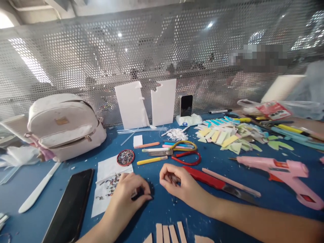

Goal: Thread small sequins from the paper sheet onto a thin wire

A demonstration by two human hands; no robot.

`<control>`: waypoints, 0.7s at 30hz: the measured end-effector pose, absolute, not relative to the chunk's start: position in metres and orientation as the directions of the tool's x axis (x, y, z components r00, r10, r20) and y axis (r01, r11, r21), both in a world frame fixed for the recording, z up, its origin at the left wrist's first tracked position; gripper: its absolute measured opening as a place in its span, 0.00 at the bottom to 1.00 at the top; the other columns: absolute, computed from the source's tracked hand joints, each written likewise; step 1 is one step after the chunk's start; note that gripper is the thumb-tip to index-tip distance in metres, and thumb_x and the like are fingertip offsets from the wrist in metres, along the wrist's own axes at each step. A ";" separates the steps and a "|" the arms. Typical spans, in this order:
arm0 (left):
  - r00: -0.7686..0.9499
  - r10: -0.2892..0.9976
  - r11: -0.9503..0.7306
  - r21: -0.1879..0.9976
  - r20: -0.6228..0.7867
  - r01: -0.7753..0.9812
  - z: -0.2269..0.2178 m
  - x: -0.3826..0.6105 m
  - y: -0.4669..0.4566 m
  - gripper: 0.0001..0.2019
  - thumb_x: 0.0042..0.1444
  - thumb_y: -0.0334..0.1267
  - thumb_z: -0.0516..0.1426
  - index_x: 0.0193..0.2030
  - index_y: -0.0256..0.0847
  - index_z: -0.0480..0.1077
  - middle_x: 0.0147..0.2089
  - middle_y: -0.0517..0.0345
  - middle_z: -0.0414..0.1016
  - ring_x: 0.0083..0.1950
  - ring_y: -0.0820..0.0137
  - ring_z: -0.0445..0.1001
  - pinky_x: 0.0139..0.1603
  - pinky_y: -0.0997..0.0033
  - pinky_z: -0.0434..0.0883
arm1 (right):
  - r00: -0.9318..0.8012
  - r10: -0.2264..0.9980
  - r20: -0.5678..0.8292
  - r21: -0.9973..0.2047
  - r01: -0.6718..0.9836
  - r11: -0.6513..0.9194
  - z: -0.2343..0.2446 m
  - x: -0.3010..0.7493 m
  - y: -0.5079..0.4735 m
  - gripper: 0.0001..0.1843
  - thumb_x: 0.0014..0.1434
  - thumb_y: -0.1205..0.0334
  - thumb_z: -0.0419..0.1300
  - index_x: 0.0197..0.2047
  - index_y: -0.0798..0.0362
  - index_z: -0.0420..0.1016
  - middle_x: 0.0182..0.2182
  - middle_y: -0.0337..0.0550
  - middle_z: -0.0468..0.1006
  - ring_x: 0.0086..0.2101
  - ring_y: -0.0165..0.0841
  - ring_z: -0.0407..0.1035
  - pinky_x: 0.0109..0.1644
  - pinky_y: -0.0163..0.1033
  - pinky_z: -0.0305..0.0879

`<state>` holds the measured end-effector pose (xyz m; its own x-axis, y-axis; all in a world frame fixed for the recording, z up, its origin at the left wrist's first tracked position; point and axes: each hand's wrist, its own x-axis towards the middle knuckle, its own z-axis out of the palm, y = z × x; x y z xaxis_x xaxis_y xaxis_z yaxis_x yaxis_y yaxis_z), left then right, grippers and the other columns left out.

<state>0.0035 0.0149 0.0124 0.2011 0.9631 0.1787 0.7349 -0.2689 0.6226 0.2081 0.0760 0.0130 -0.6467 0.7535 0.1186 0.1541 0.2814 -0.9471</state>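
Note:
My left hand (129, 192) is curled over the right edge of a white sheet of paper (97, 209), thumb and fingertips drawn together. Something tiny and dark shows by the thumb tip, too small to name. Small dark and coloured beads (112, 184) lie scattered on the paper, and a round red-rimmed dish (126, 157) full of similar ones sits at its upper corner. Just to the right, my right hand (176, 180) hovers near the blue tabletop with its fingers curled in against the thumb. Anything inside either hand is hidden.
Scissors (174, 153), markers (152, 160) and a red-handled knife (207, 177) lie beyond my hands. A pink glue gun (280, 172) is at right, a black phone (69, 206) and white backpack (64, 126) at left. Pink strips (165, 233) lie in front; paper scraps (227, 135) are heaped behind.

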 end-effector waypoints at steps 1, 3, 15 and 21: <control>0.224 0.960 -0.280 0.622 0.169 0.731 0.012 0.003 0.016 0.09 0.52 0.25 0.66 0.29 0.41 0.73 0.32 0.64 0.79 0.37 0.65 0.73 0.44 0.64 0.61 | -0.648 0.754 0.108 -0.951 0.154 0.268 0.012 0.208 0.077 0.07 0.61 0.61 0.56 0.32 0.54 0.66 0.24 0.34 0.60 0.25 0.28 0.55 0.29 0.34 0.51; 0.279 0.949 -0.310 0.612 0.149 0.727 0.011 0.003 0.018 0.08 0.53 0.26 0.66 0.29 0.42 0.75 0.32 0.65 0.81 0.38 0.65 0.74 0.44 0.63 0.60 | -0.644 0.758 0.103 -0.954 0.152 0.258 0.011 0.207 0.078 0.07 0.60 0.62 0.56 0.31 0.54 0.65 0.24 0.33 0.60 0.25 0.28 0.55 0.29 0.34 0.51; 0.410 0.907 -0.397 0.503 0.090 0.767 0.012 0.009 0.014 0.08 0.59 0.25 0.59 0.33 0.42 0.71 0.34 0.60 0.77 0.38 0.64 0.74 0.44 0.62 0.60 | -0.653 0.754 0.079 -0.964 0.143 0.225 0.011 0.207 0.078 0.09 0.60 0.59 0.58 0.31 0.54 0.65 0.23 0.34 0.59 0.25 0.27 0.55 0.29 0.33 0.52; 0.242 0.969 -0.201 0.759 0.059 0.620 0.013 0.010 0.009 0.08 0.60 0.27 0.53 0.33 0.41 0.69 0.33 0.58 0.75 0.36 0.66 0.72 0.37 0.69 0.65 | -0.662 0.744 0.086 -0.961 0.141 0.237 0.012 0.208 0.079 0.09 0.61 0.59 0.57 0.32 0.54 0.65 0.24 0.34 0.60 0.25 0.27 0.54 0.29 0.33 0.51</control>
